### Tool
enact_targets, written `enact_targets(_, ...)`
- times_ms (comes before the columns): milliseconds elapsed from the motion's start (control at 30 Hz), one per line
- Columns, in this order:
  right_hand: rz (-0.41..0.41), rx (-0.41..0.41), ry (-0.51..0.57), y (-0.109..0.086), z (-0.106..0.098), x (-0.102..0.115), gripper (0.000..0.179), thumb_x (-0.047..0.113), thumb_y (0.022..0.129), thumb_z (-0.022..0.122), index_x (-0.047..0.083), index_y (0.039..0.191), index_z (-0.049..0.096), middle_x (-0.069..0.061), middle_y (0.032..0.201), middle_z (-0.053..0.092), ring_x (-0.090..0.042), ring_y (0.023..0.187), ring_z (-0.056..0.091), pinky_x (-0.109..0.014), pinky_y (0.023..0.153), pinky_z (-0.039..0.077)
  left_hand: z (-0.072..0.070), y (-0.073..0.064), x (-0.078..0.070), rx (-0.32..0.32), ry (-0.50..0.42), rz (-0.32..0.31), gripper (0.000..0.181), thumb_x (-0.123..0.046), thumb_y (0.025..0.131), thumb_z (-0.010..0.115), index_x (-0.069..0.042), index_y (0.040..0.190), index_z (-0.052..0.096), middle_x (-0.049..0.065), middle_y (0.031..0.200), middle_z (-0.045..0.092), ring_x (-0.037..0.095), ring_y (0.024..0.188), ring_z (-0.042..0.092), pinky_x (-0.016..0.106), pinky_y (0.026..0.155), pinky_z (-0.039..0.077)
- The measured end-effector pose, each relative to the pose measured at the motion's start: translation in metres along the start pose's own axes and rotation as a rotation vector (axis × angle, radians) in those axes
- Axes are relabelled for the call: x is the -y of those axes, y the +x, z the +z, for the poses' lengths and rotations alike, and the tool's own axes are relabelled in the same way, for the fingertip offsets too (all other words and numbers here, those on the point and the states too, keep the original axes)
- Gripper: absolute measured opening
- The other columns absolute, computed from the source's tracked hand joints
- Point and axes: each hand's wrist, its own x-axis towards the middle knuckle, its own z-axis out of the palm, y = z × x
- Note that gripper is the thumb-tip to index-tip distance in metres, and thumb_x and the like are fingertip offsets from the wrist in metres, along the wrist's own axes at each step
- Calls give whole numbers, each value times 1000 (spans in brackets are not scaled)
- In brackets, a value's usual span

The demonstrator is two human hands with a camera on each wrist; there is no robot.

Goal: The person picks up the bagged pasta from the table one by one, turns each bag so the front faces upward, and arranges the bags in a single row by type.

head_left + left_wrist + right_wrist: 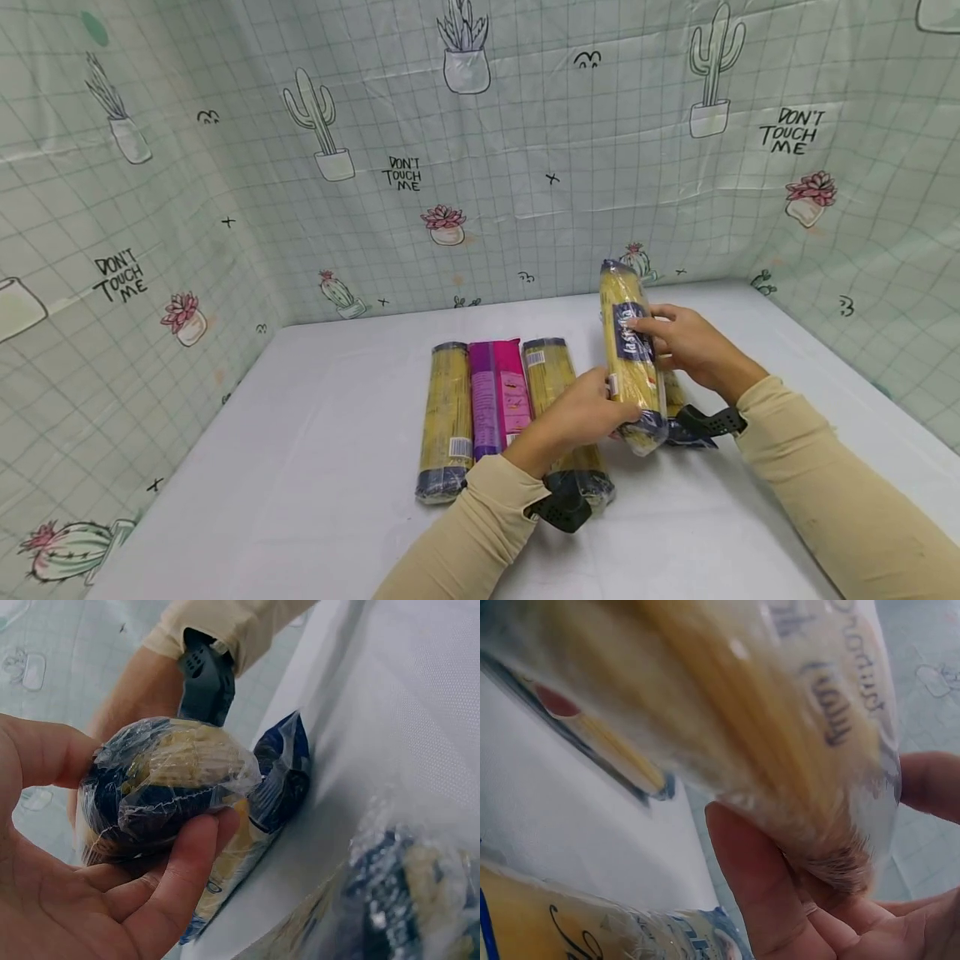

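A clear pack of spaghetti (pixel 632 379) with a dark blue label is held up, tilted, over the right part of the table. Its lower end is gripped by my left hand (pixel 585 410), the thumb and fingers around the crinkled wrapper, as the left wrist view also shows. My right hand (pixel 693 346) holds the pack's upper part from the right side; in the right wrist view its fingers (pixel 754 877) press against the wrapper. Another pasta pack (pixel 673 392) lies on the table below the right hand, partly hidden by the held pack.
Left of the held pack, two yellow spaghetti packs (pixel 447 408) lie with a pink and purple pack (pixel 498 392) between them. My left forearm passes over part of this row. A white table (pixel 322 442) meets a patterned sheet (pixel 510 242) at the back and sides.
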Motion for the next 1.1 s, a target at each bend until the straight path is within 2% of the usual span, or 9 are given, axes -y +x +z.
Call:
enact_targets(100, 10, -12, 18, 1, 0, -3, 75, 37, 105, 52, -2, 158, 17, -19, 131, 53, -13, 94, 67, -33, 81, 57, 1, 2, 2, -31, -35, -16, 33, -12, 94, 69, -5, 124, 59, 2, 95, 69, 13, 83, 65, 36, 72, 55)
enact_targets(233, 9, -11, 72, 2, 0, -5, 65, 20, 104, 46, -1, 158, 18, -26, 142, 40, -15, 96, 65, -31, 81, 56, 2, 5, 3, -74, -99, -42, 29, -12, 94, 69, -4, 121, 61, 3, 93, 70, 15, 84, 66, 36, 75, 55)
enact_targets(400, 0, 12, 58, 3, 2, -7, 66, 13, 101, 49, 0, 158, 18, -28, 143, 39, -14, 99, 63, -29, 83, 55, 3, 8, 3, -105, -127, -84, 25, -11, 95, 69, -2, 117, 63, 4, 92, 70, 17, 85, 66, 38, 80, 55)
enact_targets(633, -22, 22, 14, 4, 5, -11, 67, 13, 100, 54, -6, 156, 22, -24, 129, 54, -13, 96, 65, -30, 80, 56, 1, 8, 7, -81, -130, -103, 26, -15, 96, 67, -3, 119, 63, 4, 93, 70, 17, 84, 66, 38, 77, 56)
enact_targets(800, -2, 18, -5, 7, 10, -15, 69, 14, 100, 56, -6, 156, 21, -26, 134, 52, -14, 98, 64, -30, 81, 55, -3, 8, 10, -83, -134, -119, 22, -15, 95, 67, -4, 114, 64, 6, 87, 70, 20, 70, 66, 37, 66, 58)
enact_targets(900, 21, 20, -18, 9, 13, -18, 69, 15, 100, 56, -4, 157, 21, -28, 136, 50, -15, 99, 65, -32, 81, 56, -4, 7, 11, -62, -134, -131, 19, -17, 95, 67, -5, 110, 66, 6, 85, 70, 20, 63, 65, 36, 64, 58)
enact_targets(1100, 37, 13, -32, 11, 16, -21, 69, 17, 101, 58, -3, 157, 21, -28, 136, 50, -16, 97, 67, -32, 82, 56, -6, 7, 14, -8, -167, -116, 19, -19, 95, 69, -9, 112, 70, 3, 91, 71, 21, 66, 65, 32, 59, 58)
